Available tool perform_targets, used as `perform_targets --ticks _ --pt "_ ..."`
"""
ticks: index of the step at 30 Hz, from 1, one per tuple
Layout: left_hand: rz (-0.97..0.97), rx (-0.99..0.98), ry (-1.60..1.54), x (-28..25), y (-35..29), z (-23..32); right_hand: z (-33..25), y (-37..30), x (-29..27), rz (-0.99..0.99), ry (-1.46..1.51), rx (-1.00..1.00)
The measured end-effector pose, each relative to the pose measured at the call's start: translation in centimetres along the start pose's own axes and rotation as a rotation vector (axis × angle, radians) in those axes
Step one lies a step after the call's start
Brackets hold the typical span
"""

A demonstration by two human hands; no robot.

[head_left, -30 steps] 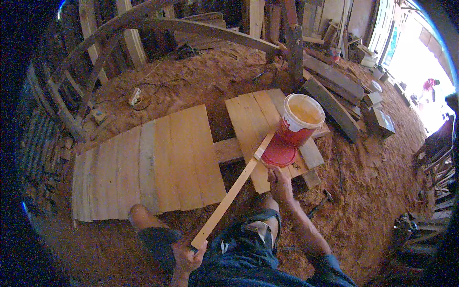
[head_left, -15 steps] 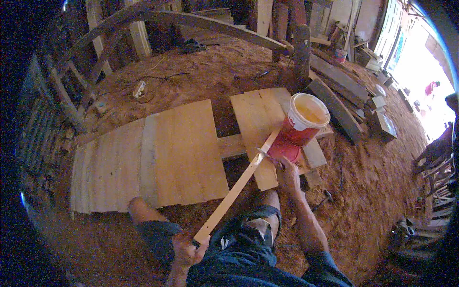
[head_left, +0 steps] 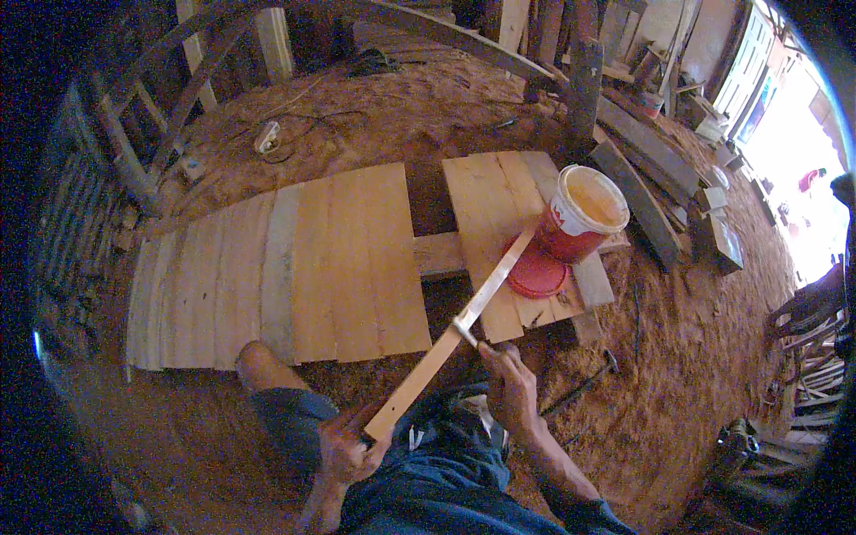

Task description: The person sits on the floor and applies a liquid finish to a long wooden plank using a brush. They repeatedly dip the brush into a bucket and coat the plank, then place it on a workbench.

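Note:
A long narrow wooden strip (head_left: 412, 385) slants up from my lap toward the red-and-white bucket (head_left: 575, 234). My left hand (head_left: 355, 448) is closed around its near end. Pinched in my right hand (head_left: 511, 385) is a thin, pale, flat spreader (head_left: 467, 334), which lies across the strip near its middle. Beyond the spreader, the strip's upper face looks whitish and glossy; on the near side it looks like plain wood. The bucket holds a yellowish substance and stands on boards, beside a red round lid (head_left: 539, 275). The strip's far end reaches the bucket's side.
Flat boards (head_left: 348, 267) lie side by side in front of me, with a gap before the smaller right-hand group. A hammer (head_left: 584, 383) rests on the earth floor at right. Thick timbers (head_left: 637, 205) and a wooden post (head_left: 584, 94) are beyond the bucket. A white power strip (head_left: 267, 136) lies at far left.
My right hand has drawn the spreader down the strip toward me, and a whitish sheen now covers more of the strip behind it. My left hand keeps its hold. The view has shifted slightly.

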State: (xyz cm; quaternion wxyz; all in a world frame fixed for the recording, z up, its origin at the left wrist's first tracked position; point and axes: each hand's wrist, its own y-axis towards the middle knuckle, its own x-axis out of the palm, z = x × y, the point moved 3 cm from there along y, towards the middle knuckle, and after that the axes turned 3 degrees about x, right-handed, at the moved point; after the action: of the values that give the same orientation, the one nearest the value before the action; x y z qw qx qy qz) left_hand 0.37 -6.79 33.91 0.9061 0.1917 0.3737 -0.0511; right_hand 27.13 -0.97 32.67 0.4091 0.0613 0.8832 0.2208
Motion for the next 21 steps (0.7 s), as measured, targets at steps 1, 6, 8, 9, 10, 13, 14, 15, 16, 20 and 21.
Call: perform_targets --ticks 1,6,8,9,10,13,14,15,16,20,21 --pt "0.001 0.01 0.013 0.0 0.0 -0.1 0.0 -0.3 -0.2 -0.023 0.028 0.073" --pt "-0.037 0.041 0.039 0.3 -0.3 -0.6 2.8 1.3 -0.3 0.012 0.106 0.337" --pt "-0.041 0.052 0.055 0.4 -0.4 -0.7 2.8 1.7 -0.2 0.02 0.126 0.288" --pt "-0.026 0.045 0.047 0.4 -0.4 -0.8 2.7 1.7 0.0 -0.035 0.129 0.32" --pt "-0.014 0.032 0.037 0.3 -0.6 -0.8 2.2 1.2 0.1 -0.073 0.119 0.346" --pt "-0.094 -0.024 0.12 0.5 -0.9 -0.9 -0.9 -1.1 -0.5 -0.125 0.178 0.262" --pt "-0.14 -0.044 0.166 0.6 -1.1 -0.9 -2.0 -2.0 -0.7 -0.151 0.219 0.249" --pt "-0.148 -0.061 0.142 0.6 -1.2 -1.0 -2.8 -2.6 -0.9 -0.181 0.263 0.237" --pt "-0.154 -0.083 0.12 0.6 -1.3 -1.0 -3.5 -2.8 -0.9 -0.167 0.27 0.204" --pt "-0.146 -0.03 0.131 0.6 -1.7 -0.9 -5.7 -3.7 -0.7 -0.126 0.271 0.164" --pt "-0.144 -0.043 0.135 0.6 -1.8 -1.0 -5.8 -3.9 -0.6 -0.126 0.223 0.258"
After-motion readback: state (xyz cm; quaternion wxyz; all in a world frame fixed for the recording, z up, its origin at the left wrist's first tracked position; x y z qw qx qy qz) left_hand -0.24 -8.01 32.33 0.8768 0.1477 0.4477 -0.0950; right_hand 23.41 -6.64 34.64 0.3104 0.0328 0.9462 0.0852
